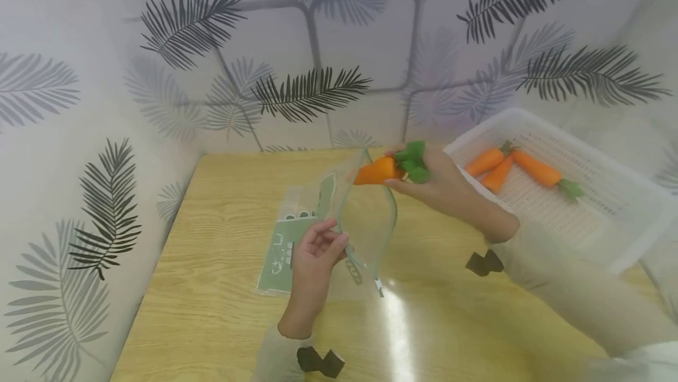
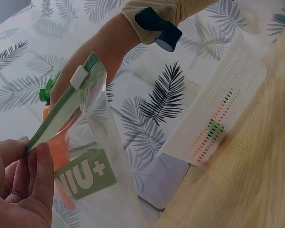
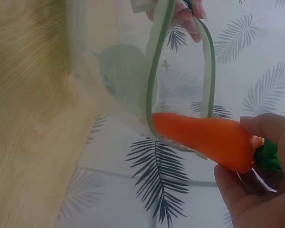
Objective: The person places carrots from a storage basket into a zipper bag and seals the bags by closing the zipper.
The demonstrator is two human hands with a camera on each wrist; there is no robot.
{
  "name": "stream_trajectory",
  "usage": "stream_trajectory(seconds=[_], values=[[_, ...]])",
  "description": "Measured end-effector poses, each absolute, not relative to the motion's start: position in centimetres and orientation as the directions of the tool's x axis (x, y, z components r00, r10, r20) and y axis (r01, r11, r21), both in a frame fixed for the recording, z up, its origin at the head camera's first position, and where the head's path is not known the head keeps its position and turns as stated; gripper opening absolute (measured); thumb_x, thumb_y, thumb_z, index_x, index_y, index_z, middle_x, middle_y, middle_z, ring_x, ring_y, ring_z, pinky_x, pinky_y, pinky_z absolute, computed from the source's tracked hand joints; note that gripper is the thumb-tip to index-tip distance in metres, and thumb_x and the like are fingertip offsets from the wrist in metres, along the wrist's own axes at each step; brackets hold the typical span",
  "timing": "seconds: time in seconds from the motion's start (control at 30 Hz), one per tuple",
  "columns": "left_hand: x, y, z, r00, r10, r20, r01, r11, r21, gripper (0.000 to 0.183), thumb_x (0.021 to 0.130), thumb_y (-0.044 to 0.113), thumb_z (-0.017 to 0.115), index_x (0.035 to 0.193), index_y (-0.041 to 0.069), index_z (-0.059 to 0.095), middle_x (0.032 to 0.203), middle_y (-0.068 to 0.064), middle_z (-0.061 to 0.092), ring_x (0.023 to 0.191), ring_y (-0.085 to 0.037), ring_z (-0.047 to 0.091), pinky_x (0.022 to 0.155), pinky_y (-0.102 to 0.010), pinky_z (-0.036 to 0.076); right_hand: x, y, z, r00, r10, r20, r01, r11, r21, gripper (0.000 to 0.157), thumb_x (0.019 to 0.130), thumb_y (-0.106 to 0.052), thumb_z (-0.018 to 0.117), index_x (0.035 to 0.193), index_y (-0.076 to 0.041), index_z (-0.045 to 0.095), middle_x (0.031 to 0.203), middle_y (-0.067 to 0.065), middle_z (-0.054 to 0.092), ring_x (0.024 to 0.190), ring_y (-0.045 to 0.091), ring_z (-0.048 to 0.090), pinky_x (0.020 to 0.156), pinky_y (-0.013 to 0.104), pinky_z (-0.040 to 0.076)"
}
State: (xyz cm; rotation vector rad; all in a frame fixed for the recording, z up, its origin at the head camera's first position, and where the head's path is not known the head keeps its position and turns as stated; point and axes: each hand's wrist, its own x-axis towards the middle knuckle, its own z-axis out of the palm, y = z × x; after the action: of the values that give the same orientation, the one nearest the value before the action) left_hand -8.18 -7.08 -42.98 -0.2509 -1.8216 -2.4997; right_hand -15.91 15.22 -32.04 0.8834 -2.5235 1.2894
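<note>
My right hand point(image 1: 431, 179) grips an orange carrot point(image 3: 204, 137) by its thick end, next to the green leaves. The carrot's narrow tip is inside the mouth of a clear zip bag point(image 1: 365, 223) with a green rim. My left hand point(image 1: 319, 252) pinches the bag's rim between thumb and fingers, and the mouth gapes wide. A white slider point(image 2: 79, 77) sits on the green zip strip in the left wrist view. Green printed patches show through the bag's clear film.
At the right stands a white perforated basket point(image 1: 598, 140) with several carrots point(image 1: 537, 168) in it. Under the bag, on the wooden table point(image 1: 212, 241), lies a flat green printed package point(image 1: 276, 258). A leaf-patterned wall covering point(image 1: 360, 40) rises behind the table.
</note>
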Motion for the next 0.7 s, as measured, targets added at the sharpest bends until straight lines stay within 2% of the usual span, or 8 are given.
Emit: stream_trajectory(seconds=[0.13,0.27,0.37,0.5,0.7], values=[[-8.2,-6.9,-43.1,-0.986,0.061,0.153,0.127,-0.308,0.943,0.037,0.083,0.008,0.061,0.114,-0.006,0.046,0.087,-0.007,0.055,0.076,-0.016,0.057,0.073,-0.031,0.053,-17.4,14.7,-33.9,-0.810,-0.418,0.411,-0.579,0.461,-0.673,0.039,0.077,-0.028,0.069,0.110,-0.010,0.057,0.082,0.000,0.055,0.067,0.014,0.046,0.056,0.023,0.043],[-8.2,-6.9,-43.3,-0.982,0.076,0.173,0.142,-0.311,0.940,0.037,0.084,0.006,0.060,0.115,-0.007,0.044,0.088,-0.008,0.054,0.077,-0.017,0.057,0.074,-0.031,0.053,-17.9,14.3,-34.6,-0.813,-0.393,0.430,-0.580,0.483,-0.655,0.042,0.076,-0.033,0.069,0.111,-0.012,0.057,0.082,-0.002,0.053,0.068,0.012,0.044,0.057,0.024,0.042],[-8.2,-7.0,-43.3,-0.981,0.082,0.176,0.145,-0.295,0.944,0.035,0.084,0.008,0.060,0.115,-0.004,0.046,0.088,-0.008,0.053,0.077,-0.017,0.057,0.075,-0.031,0.053,-17.9,14.1,-34.8,-0.828,-0.371,0.421,-0.561,0.528,-0.638,0.044,0.076,-0.036,0.068,0.113,-0.013,0.056,0.084,-0.005,0.052,0.068,0.012,0.044,0.056,0.025,0.042],[-8.2,-7.0,-43.2,-0.983,0.075,0.168,0.140,-0.284,0.949,0.036,0.083,0.011,0.061,0.114,-0.003,0.047,0.087,-0.010,0.053,0.077,-0.018,0.057,0.074,-0.032,0.053,-18.0,13.7,-34.7,-0.853,-0.352,0.385,-0.522,0.571,-0.634,0.045,0.076,-0.035,0.069,0.113,-0.013,0.055,0.079,-0.002,0.051,0.065,0.013,0.043,0.052,0.026,0.042],[-8.1,-6.9,-43.1,-0.986,0.060,0.157,0.133,-0.292,0.947,0.037,0.083,0.008,0.061,0.114,-0.007,0.046,0.087,-0.010,0.054,0.075,-0.018,0.058,0.073,-0.032,0.053,-18.1,13.0,-35.0,-0.853,-0.362,0.377,-0.521,0.535,-0.665,0.042,0.075,-0.024,0.071,0.112,-0.010,0.054,0.096,0.000,0.053,0.076,0.014,0.045,0.063,0.026,0.044]])
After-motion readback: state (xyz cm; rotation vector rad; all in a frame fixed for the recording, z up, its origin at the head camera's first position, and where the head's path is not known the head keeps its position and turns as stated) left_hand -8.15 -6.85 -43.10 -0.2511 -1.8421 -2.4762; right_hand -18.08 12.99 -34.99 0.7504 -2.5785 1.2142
